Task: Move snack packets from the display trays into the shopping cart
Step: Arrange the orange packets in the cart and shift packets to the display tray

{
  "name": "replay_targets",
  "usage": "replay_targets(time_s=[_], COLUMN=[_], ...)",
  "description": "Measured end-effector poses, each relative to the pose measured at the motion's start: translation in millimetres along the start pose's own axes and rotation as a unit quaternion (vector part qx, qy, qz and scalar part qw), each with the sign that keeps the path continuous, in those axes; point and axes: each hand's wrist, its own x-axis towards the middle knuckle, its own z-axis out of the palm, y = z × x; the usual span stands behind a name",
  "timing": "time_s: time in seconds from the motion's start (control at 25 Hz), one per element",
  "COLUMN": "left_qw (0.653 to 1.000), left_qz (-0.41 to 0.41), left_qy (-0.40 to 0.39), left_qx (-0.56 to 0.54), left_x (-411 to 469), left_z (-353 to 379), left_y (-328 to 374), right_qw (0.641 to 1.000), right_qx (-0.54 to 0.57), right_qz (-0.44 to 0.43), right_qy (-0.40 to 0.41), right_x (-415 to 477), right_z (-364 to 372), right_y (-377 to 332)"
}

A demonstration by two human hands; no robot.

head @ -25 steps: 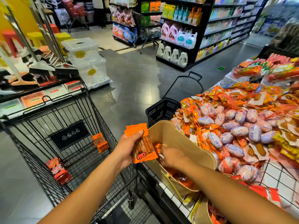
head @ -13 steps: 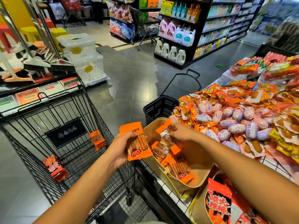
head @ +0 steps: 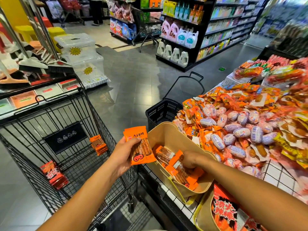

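Left grip (head: 123,157) clamps orange packet (head: 141,148) upright, header up; right grip (head: 190,160) clutches tray packets (head: 180,174).

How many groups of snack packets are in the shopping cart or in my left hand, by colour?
Orange: 2, the orange stack in the shopping cart and the orange handful in the left hand
Red: 1, the red stack in the cart
Total: 3
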Motion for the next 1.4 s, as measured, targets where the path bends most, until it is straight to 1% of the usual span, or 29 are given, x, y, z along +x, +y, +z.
replay_targets(time_s=[0.04,0.12,0.2,0.28,0.4,0.48,0.64,0.76,0.84,0.96,1.04,1.12,1.24,1.4], left_qw=[1.0,1.0,1.0,1.0,1.0,1.0,1.0,0.999,0.999,0.999,0.999,0.999,0.997,0.996], left_qz=[-0.002,-0.005,-0.007,-0.007,-0.006,-0.003,0.003,0.0,0.003,0.017,0.028,0.03,0.042,0.038], left_qy=[0.001,0.001,0.0,-0.004,-0.013,-0.017,-0.029,-0.03,-0.025,-0.022,-0.013,-0.006,0.015,0.042], left_qx=[0.002,0.002,0.005,0.007,0.009,0.008,0.011,0.02,0.023,0.021,0.031,0.041,0.056,0.063], left_x=[1,2,4,5,7,7,6,6,5,2,-2,-5,-10,-21], left_z=[-1,-3,-3,-3,-7,-10,-22,-39,-52,-75,-92,-110,-148,-210], left_y=[0,0,-1,0,0,2,8,14,18,28,34,39,45,46], right_qw=[1.0,0.996,0.993,0.994,0.996,0.996,0.982,0.967,0.944,0.874,0.851,0.829,0.799,0.773], right_qx=[0.026,0.092,0.114,0.101,0.08,0.084,0.187,0.248,0.324,0.475,0.508,0.533,0.57,0.608], right_qz=[0.007,0.016,0.012,0.012,0.019,0.019,0.031,0.015,-0.012,-0.074,-0.113,-0.155,-0.187,-0.183], right_qy=[0.007,-0.006,-0.03,-0.038,-0.026,-0.02,0.019,0.054,0.067,0.07,0.078,0.078,0.038,0.002], right_x=[0,3,0,-1,-7,-11,-23,-39,-55,-72,-75,-78,-75,-44], right_z=[1,5,13,19,23,21,-5,-35,-52,-76,-87,-95,-90,-62], right_y=[2,6,5,-1,-10,-10,-1,5,4,-15,-42,-86,-169,-273])
